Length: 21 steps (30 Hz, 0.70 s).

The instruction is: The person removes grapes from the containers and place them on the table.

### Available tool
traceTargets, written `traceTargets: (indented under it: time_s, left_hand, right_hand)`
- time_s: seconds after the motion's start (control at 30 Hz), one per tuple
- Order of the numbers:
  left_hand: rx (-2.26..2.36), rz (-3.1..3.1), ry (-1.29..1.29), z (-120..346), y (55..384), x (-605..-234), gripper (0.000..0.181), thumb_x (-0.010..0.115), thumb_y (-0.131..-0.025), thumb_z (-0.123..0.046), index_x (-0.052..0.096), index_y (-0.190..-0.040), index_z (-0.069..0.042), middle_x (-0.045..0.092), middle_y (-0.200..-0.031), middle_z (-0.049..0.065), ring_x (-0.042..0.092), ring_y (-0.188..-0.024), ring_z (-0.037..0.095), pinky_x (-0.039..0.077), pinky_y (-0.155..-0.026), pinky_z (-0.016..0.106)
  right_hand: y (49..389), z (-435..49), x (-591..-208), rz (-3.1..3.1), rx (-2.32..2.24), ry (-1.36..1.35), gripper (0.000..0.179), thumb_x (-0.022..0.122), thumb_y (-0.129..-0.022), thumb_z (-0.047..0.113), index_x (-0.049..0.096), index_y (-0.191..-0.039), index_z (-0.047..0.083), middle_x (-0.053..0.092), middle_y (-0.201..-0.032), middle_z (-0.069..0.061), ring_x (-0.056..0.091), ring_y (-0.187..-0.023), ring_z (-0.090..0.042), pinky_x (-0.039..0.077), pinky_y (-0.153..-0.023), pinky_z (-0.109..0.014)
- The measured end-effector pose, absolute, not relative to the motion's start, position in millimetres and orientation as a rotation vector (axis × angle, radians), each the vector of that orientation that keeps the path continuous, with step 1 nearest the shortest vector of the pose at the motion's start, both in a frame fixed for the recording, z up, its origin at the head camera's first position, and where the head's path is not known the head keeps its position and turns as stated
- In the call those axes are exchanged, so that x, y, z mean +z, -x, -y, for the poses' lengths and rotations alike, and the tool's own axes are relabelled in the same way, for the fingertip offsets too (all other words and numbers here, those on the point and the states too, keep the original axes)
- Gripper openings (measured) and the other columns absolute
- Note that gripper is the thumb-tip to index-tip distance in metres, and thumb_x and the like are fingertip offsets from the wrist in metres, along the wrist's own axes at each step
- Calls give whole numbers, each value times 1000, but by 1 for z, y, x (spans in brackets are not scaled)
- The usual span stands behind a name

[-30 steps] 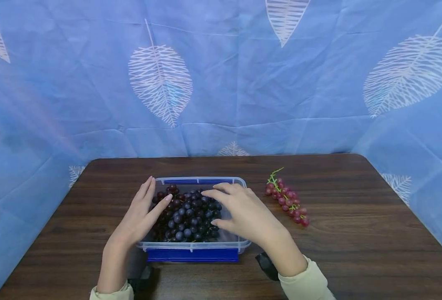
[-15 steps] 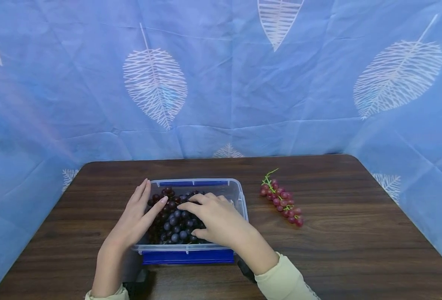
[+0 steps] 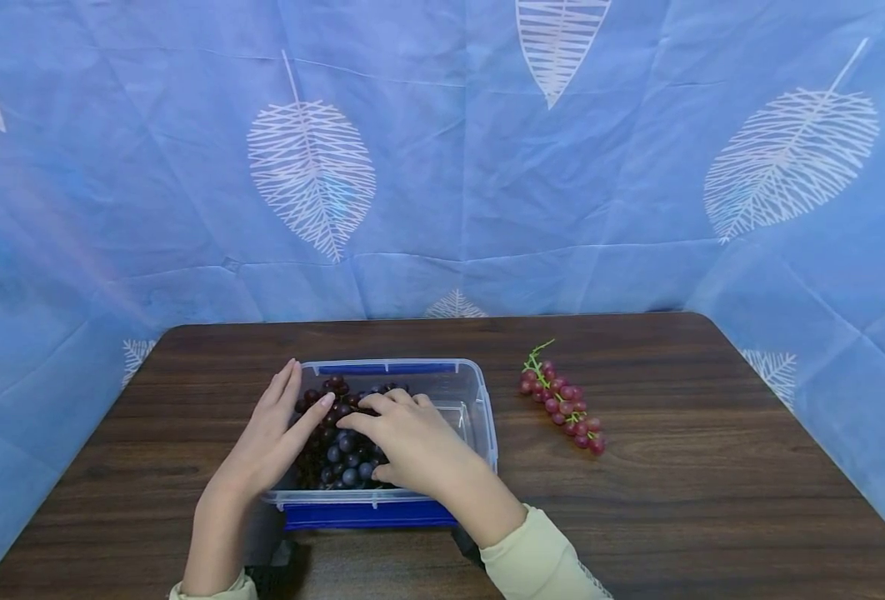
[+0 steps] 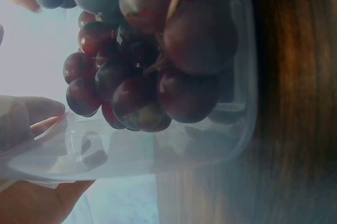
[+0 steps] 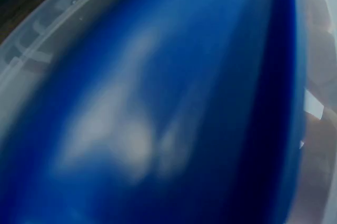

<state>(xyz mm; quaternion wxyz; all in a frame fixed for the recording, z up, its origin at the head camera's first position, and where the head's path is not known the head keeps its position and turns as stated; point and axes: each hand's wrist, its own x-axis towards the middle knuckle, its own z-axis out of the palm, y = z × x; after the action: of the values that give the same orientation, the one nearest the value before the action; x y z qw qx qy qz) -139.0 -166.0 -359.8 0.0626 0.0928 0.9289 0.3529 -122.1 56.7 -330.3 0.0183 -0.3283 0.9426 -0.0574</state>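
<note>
A clear plastic container with blue clasps holds dark purple grapes. My left hand rests at its left wall, fingers along the outside and thumb over the grapes. The left wrist view shows reddish-black grapes close by the clear wall, with fingers on both sides of that wall. My right hand reaches in over the front rim. Its spread fingers bend lightly over the grapes, tips toward the left, hiding part of the bunch. A blue clasp fills the right wrist view, where the hand is out of sight.
A smaller bunch of red grapes on a green stem lies right of the container on the dark wooden table. Behind the table hangs a blue cloth with white leaf prints.
My right hand has moved left and down onto the dark grapes, and more container floor shows at the right. My left hand stays at the left wall. The head view shifted slightly.
</note>
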Motion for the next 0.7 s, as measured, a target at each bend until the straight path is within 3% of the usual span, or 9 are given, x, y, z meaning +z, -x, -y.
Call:
traceTargets:
  time_s: [0.33,0.7]
  left_hand:
    - [1068,-2815,-278,167,139,-360,91,42,-110,-58,1,-169,-2,-4,-176,24,-1,-160,52,9,-120,78]
    - [1069,-2809,-277,165,139,-361,92,41,-109,-59,1,-169,-2,-5,-176,23,-2,-160,51,9,-120,79]
  right_hand:
    - [123,-50,-339,-2931,-138,977,65,85,-91,36,58,-151,36,51,-159,3,44,-150,-32,43,-117,-57]
    - [123,-42,-346,-2960,-113,939,66,87,-89,37,60,-149,37,54,-157,2,45,-150,-36,42,-117,-61]
